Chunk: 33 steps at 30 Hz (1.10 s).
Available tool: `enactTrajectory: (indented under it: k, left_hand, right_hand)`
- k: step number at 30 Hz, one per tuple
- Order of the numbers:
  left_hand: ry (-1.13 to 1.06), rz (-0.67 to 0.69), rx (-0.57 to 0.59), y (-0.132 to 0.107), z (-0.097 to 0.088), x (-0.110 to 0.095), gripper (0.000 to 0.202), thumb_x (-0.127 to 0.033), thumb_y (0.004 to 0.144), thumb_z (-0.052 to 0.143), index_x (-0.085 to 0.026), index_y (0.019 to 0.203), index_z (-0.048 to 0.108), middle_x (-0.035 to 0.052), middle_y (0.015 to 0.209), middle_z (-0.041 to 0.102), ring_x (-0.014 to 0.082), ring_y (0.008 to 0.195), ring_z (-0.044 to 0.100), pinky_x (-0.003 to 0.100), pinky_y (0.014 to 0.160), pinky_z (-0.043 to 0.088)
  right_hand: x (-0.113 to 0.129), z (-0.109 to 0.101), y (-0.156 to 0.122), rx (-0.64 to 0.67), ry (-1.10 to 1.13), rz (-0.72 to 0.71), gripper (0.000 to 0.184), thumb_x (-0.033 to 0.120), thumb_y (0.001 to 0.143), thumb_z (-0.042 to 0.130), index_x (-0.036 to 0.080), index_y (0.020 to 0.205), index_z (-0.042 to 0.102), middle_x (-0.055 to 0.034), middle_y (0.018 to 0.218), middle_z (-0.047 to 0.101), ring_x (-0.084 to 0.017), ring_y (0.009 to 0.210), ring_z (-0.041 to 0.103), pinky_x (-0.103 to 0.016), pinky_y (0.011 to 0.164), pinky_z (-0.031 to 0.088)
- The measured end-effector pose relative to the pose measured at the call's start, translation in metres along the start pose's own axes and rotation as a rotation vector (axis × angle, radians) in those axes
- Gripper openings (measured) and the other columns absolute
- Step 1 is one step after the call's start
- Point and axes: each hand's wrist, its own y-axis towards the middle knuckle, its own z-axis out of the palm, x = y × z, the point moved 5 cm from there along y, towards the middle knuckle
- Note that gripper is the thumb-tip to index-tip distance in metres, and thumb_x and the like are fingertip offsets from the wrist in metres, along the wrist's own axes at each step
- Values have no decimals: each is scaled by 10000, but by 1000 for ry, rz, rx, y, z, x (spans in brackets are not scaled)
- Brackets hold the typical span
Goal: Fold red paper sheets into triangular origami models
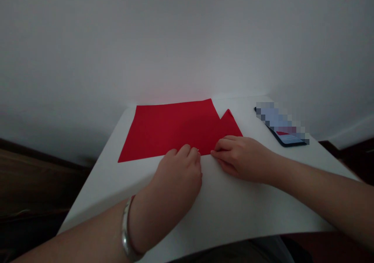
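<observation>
While the red paper (172, 128) lies spread on the white worktop (233, 204), close to its far edge by the wall (175, 41), only one bit of folding shows: the right-hand corner (229, 124) is turned over into a small triangular flap, with a notch where it meets the top edge. Everything else, the whole broad left stretch, sits flat with no crease I can pick out.

Both hands are down at the sheet's near edge, close to one another. On the left hand (178, 173) the fingers (189, 152) are curled, tips down on the edge. On the right hand (242, 157) the fingers (223, 146) are drawn together, tips pointing left at the same edge. Pinching the paper or just pressing it flat? I cannot tell for either hand, because the knuckles cover the contact.

That stretch of edge under the hands is hidden too, so any fold starting there is out of sight. A silver bracelet (126, 232) rides the left wrist. Off to the right, well apart from the sheet, lies a phone (288, 138) with its screen blurred out and unreadable. The light is dim, the room beyond the worktop is just dark shapes, and both forearms run off the frame.
</observation>
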Motion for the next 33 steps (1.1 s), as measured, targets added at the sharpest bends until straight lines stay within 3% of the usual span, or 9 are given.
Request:
enactTrajectory:
  k: [5, 11, 13, 15, 18, 22, 29, 31, 33]
  left_hand:
    - [0, -69, 63, -3, -3, 2, 201, -141, 833, 517, -130, 935, 689, 116, 906, 651, 251, 771, 591, 388, 614, 509]
    - [9, -126, 64, -1, -5, 0, 202, -184, 861, 482, -127, 860, 676, 91, 771, 613, 241, 671, 572, 378, 544, 479]
    - [2, -116, 20, 0, -2, -1, 250, -178, 889, 440, -120, 1000, 657, 88, 822, 617, 239, 711, 572, 373, 572, 484]
    - [-21, -5, -8, 2, 3, -5, 386, -157, 905, 429, -104, 1274, 528, 107, 999, 627, 240, 836, 576, 358, 649, 500]
    - [-26, 4, 15, 3, 9, -1, 430, -210, 937, 419, -95, 1349, 464, 120, 1089, 617, 257, 922, 568, 378, 717, 509]
    - [-33, -33, 34, 1, 8, 3, 368, -208, 916, 465, -118, 1263, 546, 114, 1066, 626, 268, 897, 583, 401, 690, 520]
    - [-49, -102, 19, 1, -5, 7, 227, -220, 906, 453, -156, 861, 667, 85, 852, 606, 263, 752, 579, 403, 605, 503]
    - [-70, -116, -30, 5, -7, 9, 245, -273, 911, 454, -153, 854, 660, 86, 841, 593, 267, 763, 570, 414, 630, 500]
    - [-75, -145, -111, 9, -8, 13, 278, -323, 912, 466, -130, 995, 649, 107, 931, 602, 281, 842, 566, 435, 705, 497]
  right_hand:
    - [-5, -1, -3, 19, -26, 44, 245, 246, 898, 493, 197, 936, 730, -46, 906, 691, -175, 745, 618, -304, 574, 387]
    - [-2, -1, -2, 31, -40, 32, 249, 230, 896, 486, 186, 963, 721, -58, 915, 690, -189, 773, 627, -310, 597, 407]
    - [-1, -2, -2, 32, -41, 26, 249, 226, 892, 486, 179, 970, 718, -63, 915, 687, -195, 785, 628, -314, 617, 422]
    - [0, -3, -2, 32, -41, 25, 250, 228, 891, 488, 178, 982, 715, -66, 917, 685, -198, 792, 629, -318, 631, 432]
    - [0, -4, -2, 37, -35, 33, 269, 243, 903, 471, 190, 998, 718, -63, 917, 686, -201, 797, 631, -320, 632, 438]
    - [-2, -2, -3, 38, -11, 36, 278, 251, 909, 463, 207, 999, 722, -52, 930, 689, -197, 801, 633, -320, 634, 445]
    - [-6, 0, -4, -7, 22, 24, 240, 223, 881, 515, 199, 987, 730, -53, 938, 694, -193, 805, 625, -317, 657, 469]
    - [-6, 1, -6, -32, 23, 0, 235, 209, 876, 528, 189, 999, 726, -58, 938, 692, -200, 819, 620, -326, 687, 485]
    - [-6, 1, -8, -57, 15, -27, 237, 203, 884, 524, 180, 1011, 723, -64, 944, 692, -206, 834, 618, -337, 718, 497]
